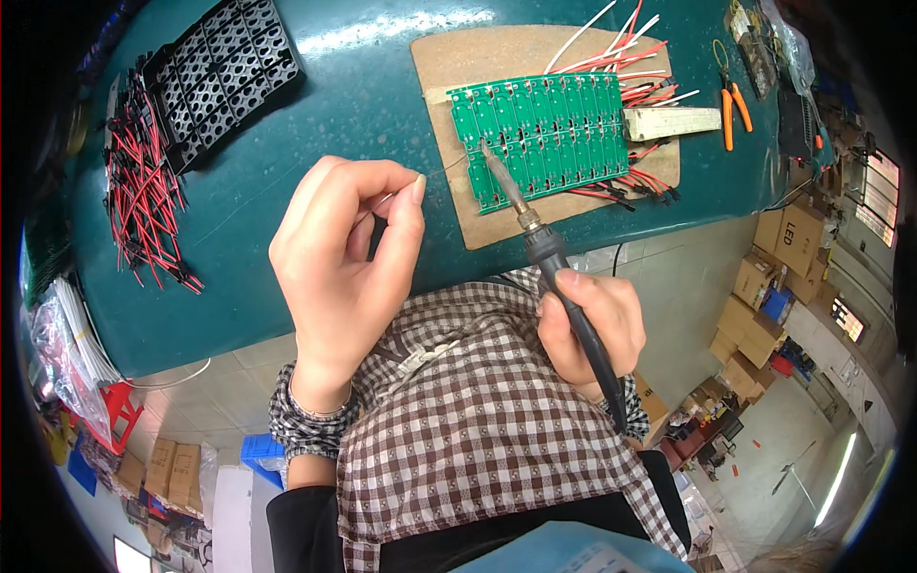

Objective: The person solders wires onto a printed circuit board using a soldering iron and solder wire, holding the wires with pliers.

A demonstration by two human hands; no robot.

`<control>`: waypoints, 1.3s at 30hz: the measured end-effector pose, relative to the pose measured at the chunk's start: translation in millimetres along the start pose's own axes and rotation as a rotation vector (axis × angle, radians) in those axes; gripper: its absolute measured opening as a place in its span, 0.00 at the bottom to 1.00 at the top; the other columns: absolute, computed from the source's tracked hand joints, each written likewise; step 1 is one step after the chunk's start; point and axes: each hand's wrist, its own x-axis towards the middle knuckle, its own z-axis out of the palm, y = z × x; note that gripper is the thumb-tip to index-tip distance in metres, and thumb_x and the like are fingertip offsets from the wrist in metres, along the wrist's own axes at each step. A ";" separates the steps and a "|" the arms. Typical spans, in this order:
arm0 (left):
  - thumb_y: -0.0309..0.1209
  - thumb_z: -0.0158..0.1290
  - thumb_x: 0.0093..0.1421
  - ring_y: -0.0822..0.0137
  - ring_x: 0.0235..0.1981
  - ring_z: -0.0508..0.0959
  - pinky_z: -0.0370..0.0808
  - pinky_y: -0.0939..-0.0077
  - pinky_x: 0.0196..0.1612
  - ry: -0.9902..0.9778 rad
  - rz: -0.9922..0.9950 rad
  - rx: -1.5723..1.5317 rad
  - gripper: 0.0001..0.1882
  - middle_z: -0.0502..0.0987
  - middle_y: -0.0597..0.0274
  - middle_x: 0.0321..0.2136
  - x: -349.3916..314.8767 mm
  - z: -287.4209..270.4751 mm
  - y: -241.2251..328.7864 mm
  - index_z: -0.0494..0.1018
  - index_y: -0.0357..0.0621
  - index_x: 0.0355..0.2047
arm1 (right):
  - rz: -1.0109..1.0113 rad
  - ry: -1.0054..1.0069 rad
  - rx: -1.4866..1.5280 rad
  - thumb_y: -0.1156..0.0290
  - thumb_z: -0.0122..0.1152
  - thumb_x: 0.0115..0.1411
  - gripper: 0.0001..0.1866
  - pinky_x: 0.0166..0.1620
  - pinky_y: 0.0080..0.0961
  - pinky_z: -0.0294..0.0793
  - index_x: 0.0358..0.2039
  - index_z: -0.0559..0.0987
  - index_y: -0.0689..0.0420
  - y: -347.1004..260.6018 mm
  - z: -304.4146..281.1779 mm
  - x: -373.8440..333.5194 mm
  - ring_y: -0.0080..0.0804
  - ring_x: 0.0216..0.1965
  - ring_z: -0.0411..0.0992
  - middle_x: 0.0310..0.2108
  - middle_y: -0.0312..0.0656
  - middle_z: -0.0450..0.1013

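On a brown board [458,72] atop the teal workbench [363,105] lies a green circuit-board panel [544,134], red and white wires [630,57] fanning from its far and right edges. Against its near-left part rests the tip of a soldering iron [535,229], whose black handle the right hand [587,320] grips with fingers wrapped tight. Just left, the left hand [344,258] pinches a thin solder wire [444,172] between thumb and forefinger, its end reaching toward the panel. Farther out sit a black cell-holder tray [224,72], a heap of red-and-black leads [143,196] and orange-handled cutters [734,110].
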 end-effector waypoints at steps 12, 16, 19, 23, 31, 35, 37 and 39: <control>0.16 0.57 0.53 0.85 0.18 0.55 0.51 0.89 0.21 -0.001 -0.027 -0.016 0.04 0.68 0.71 0.23 -0.7 3.7 -1.7 0.73 0.35 0.28 | -0.023 -0.001 -0.016 0.83 0.68 0.45 0.19 0.31 0.23 0.76 0.41 0.79 0.64 1.4 1.2 2.5 0.31 0.27 0.74 0.33 0.43 0.76; 0.16 0.56 0.53 0.85 0.18 0.55 0.51 0.89 0.21 -0.011 -0.003 -0.016 0.04 0.68 0.71 0.23 -0.2 4.2 -2.5 0.73 0.35 0.28 | 0.004 -0.003 -0.013 0.83 0.68 0.45 0.19 0.31 0.22 0.76 0.41 0.79 0.63 -2.1 1.6 0.1 0.31 0.27 0.74 0.33 0.43 0.76; 0.19 0.58 0.51 0.81 0.16 0.58 0.55 0.85 0.18 -0.005 -0.039 -0.006 0.04 0.70 0.69 0.21 2.5 6.3 -3.0 0.74 0.39 0.27 | -0.002 -0.001 -0.005 0.83 0.68 0.45 0.19 0.30 0.22 0.76 0.41 0.79 0.63 -2.0 2.4 2.4 0.30 0.27 0.74 0.32 0.42 0.75; 0.19 0.58 0.52 0.80 0.16 0.59 0.55 0.85 0.18 -0.008 -0.020 0.013 0.04 0.70 0.69 0.21 5.2 10.9 -4.1 0.73 0.39 0.27 | 0.004 -0.005 -0.014 0.82 0.68 0.45 0.19 0.30 0.22 0.76 0.41 0.79 0.62 -2.8 2.3 2.8 0.30 0.27 0.74 0.32 0.42 0.75; 0.19 0.57 0.52 0.79 0.17 0.62 0.57 0.83 0.18 -0.067 -0.043 0.033 0.04 0.70 0.67 0.21 4.2 12.9 -1.8 0.72 0.38 0.26 | 0.005 -0.008 -0.017 0.82 0.68 0.45 0.20 0.28 0.21 0.74 0.42 0.79 0.61 -2.7 2.0 1.4 0.29 0.25 0.73 0.30 0.41 0.74; 0.19 0.57 0.52 0.79 0.17 0.62 0.57 0.84 0.18 -0.064 -0.049 0.020 0.04 0.70 0.67 0.21 2.3 13.0 -2.3 0.72 0.38 0.26 | 0.000 -0.006 -0.011 0.82 0.69 0.44 0.20 0.28 0.20 0.74 0.42 0.79 0.62 -2.8 2.9 1.0 0.29 0.25 0.73 0.29 0.41 0.74; 0.19 0.57 0.52 0.79 0.17 0.61 0.57 0.84 0.18 -0.054 -0.056 0.028 0.04 0.69 0.67 0.21 1.8 11.8 -2.6 0.72 0.39 0.26 | -0.004 0.018 -0.008 0.82 0.68 0.45 0.20 0.29 0.21 0.74 0.42 0.79 0.62 -2.7 4.9 -1.8 0.30 0.26 0.73 0.31 0.41 0.74; 0.18 0.56 0.53 0.80 0.17 0.61 0.58 0.84 0.18 -0.042 -0.088 -0.011 0.04 0.69 0.67 0.22 -0.7 10.5 -3.3 0.72 0.38 0.27 | -0.006 0.026 -0.003 0.82 0.68 0.46 0.20 0.30 0.22 0.74 0.42 0.78 0.62 -4.0 -0.3 -4.6 0.30 0.27 0.73 0.32 0.41 0.74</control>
